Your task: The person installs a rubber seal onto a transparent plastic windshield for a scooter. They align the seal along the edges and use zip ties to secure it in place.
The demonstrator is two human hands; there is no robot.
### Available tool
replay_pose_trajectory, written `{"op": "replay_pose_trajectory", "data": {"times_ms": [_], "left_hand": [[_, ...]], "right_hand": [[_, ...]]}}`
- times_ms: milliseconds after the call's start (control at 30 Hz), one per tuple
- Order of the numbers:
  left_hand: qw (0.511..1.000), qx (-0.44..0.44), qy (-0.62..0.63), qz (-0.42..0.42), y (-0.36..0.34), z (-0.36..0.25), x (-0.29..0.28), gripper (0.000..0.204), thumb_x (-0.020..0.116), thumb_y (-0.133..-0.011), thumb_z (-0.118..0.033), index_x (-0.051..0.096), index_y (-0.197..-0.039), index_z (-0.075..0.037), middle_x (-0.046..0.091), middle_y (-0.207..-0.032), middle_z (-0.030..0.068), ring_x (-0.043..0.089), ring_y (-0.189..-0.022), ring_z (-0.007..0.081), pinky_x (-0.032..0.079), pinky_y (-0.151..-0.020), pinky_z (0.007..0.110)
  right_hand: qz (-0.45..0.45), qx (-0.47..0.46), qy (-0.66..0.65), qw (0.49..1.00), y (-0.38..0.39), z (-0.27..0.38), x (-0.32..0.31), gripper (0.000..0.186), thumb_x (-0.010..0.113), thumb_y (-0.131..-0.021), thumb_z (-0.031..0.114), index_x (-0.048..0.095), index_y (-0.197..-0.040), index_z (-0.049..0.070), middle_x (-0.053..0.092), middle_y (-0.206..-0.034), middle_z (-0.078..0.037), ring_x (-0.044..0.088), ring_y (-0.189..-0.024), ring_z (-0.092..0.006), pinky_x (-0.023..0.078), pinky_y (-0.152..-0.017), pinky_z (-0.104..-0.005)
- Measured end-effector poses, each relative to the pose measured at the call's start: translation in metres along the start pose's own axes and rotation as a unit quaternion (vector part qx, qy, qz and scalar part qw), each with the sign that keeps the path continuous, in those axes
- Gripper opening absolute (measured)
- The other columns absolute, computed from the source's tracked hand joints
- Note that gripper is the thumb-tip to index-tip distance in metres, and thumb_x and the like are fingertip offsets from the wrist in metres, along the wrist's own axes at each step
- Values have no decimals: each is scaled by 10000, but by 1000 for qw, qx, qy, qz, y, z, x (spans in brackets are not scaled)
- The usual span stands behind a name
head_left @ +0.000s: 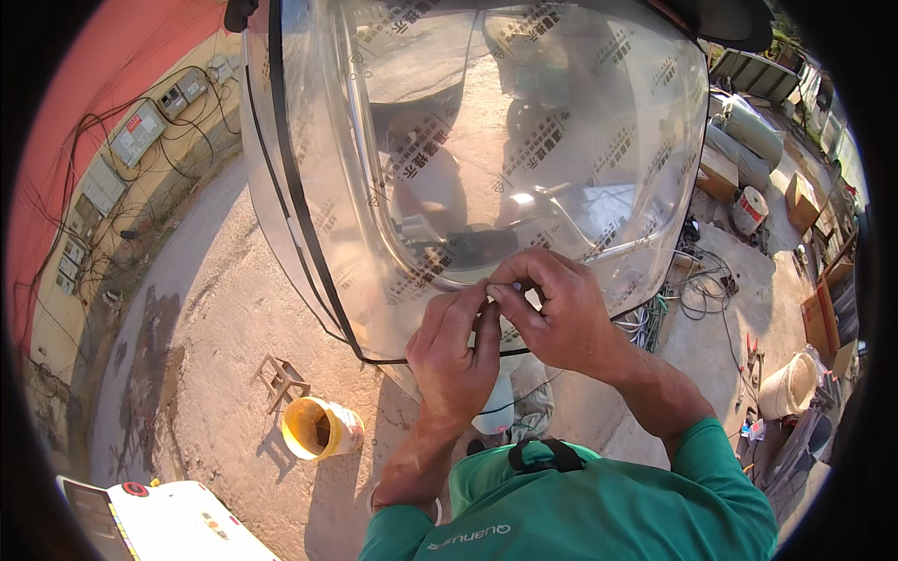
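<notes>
My left hand (pixel 449 351) and my right hand (pixel 552 313) meet over the lower part of a clear panel (pixel 599 140) with dark printed marks and black edging, fingertips pinched close together. What lies between the fingertips is too small to make out. Behind the panel are curved metal tubes (pixel 385 227) and indistinct dark shapes, partly hidden by the film and its glare.
A pink wall (pixel 79 56) with meter boxes and wires runs along the left. A yellow bucket (pixel 341 435), small stool (pixel 281 379) and white object (pixel 187 524) stand lower left. Rolls (pixel 748 131), cartons (pixel 818 318), cables, tools and a pale bucket (pixel 786 388) crowd the right.
</notes>
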State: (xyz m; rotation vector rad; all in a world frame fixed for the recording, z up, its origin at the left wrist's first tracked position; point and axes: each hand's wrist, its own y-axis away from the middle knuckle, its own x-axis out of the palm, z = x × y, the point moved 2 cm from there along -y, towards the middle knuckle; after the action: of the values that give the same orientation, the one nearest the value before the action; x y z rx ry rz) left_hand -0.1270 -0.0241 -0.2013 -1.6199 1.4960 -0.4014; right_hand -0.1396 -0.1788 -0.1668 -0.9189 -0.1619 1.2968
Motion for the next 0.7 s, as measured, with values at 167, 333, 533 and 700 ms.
{"op": "replay_pose_trajectory", "data": {"times_ms": [167,333,533,700], "left_hand": [[999,8,-37,-6,1,1,9,276,792,-839,1,742,-1106,-46,710,-975,97,714,-795,273,570,-672,366],[998,-8,-57,-13,-2,-6,10,216,782,-839,-11,741,-1044,-62,702,-939,86,703,-779,288,559,-666,383],[998,5,-66,-12,-6,-8,13,182,764,-825,-5,731,-987,-80,685,-903,79,680,-751,297,535,-661,398],[998,21,-58,0,-8,-11,15,175,754,-819,11,717,-965,-80,677,-890,73,664,-754,297,516,-670,404]], "right_hand": [[28,-42,25,998,2,-7,-9,127,733,-908,73,632,-974,34,685,-878,-141,715,-757,-345,559,-631,-431],[39,-61,19,997,2,-8,-12,145,744,-896,78,632,-980,41,669,-860,-132,700,-735,-338,552,-625,-432],[26,1,-53,998,13,-10,-18,157,756,-880,29,704,-1028,15,707,-892,-107,713,-728,-219,557,-635,-343],[37,103,-222,969,27,-35,-16,180,715,-923,-5,740,-1102,3,745,-947,-78,712,-780,-106,561,-665,-283]]}}
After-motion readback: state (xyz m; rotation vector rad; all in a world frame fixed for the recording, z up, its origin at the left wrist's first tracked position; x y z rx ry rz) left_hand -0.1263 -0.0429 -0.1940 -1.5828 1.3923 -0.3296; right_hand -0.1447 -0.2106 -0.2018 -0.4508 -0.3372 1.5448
